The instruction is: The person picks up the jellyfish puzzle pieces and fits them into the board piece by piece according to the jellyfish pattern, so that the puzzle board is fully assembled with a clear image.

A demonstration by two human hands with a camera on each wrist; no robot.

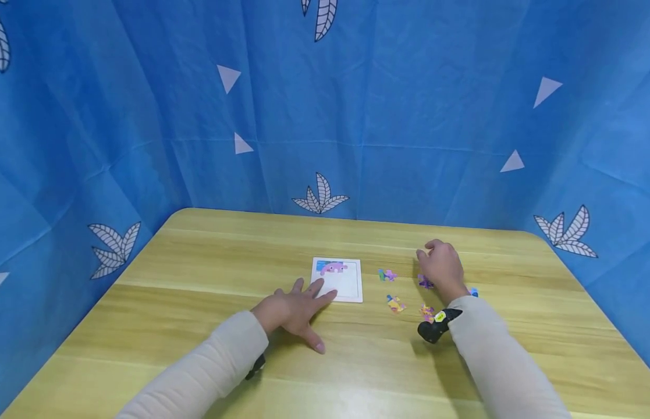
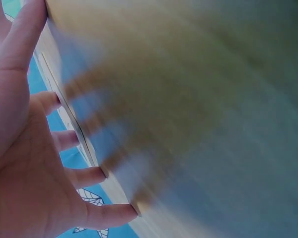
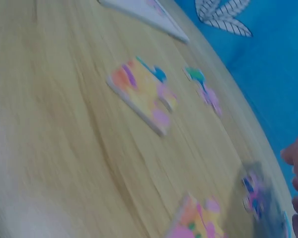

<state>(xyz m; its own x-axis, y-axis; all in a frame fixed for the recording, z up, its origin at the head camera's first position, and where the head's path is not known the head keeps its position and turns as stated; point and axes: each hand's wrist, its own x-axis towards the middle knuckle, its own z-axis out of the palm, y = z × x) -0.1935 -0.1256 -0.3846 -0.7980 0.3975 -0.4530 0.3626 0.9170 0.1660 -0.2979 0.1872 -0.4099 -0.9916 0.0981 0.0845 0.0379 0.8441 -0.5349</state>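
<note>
White puzzle tray [image 1: 351, 291] is placed flat on table [image 1: 199, 279], with pink-and-blue puzzle section [image 1: 332, 267] set in its far-left part. Left hand [image 1: 297, 310] is spread wide, fingertips laid over the near-left corner, presumably so the tray is kept steady. Right hand [image 1: 443, 270] is held above the table beyond the purple piece [image 1: 425, 281], fingers bent; whether anything is pinched in that grip cannot be told. Yellow piece [image 1: 395, 304] and green-and-pink piece [image 1: 387, 275] are spread apart between, probably for easy picking.

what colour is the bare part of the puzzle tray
White; the puzzle tray shows best in the head view.
</note>
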